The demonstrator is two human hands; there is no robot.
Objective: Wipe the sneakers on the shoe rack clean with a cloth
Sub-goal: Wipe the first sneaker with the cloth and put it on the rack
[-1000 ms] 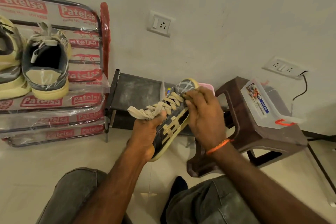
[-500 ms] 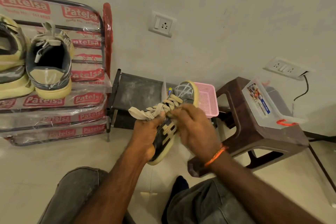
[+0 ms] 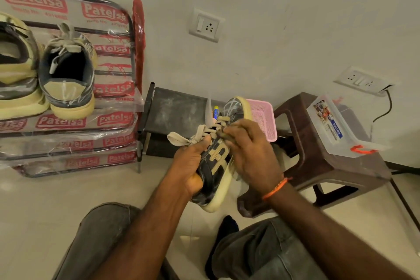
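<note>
Shoe rack (image 3: 134,57) left of stool (image 3: 318,161) (basket (image 3: 266,118) between).

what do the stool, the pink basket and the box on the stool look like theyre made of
Stool: likely moulded plastic, dark brown, dull sheen, with rounded one-piece legs and cut-outs.
Pink basket: plastic, as its fine mesh walls and thicker rim suggest.
Box: clear, slightly glossy plastic; the stool shows through it, and it carries a printed label and an orange clasp.

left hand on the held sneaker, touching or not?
Touching. Head view: the left hand wraps the dark sneaker from the lace side, thumb pressed on its upper, no gap visible.
</note>
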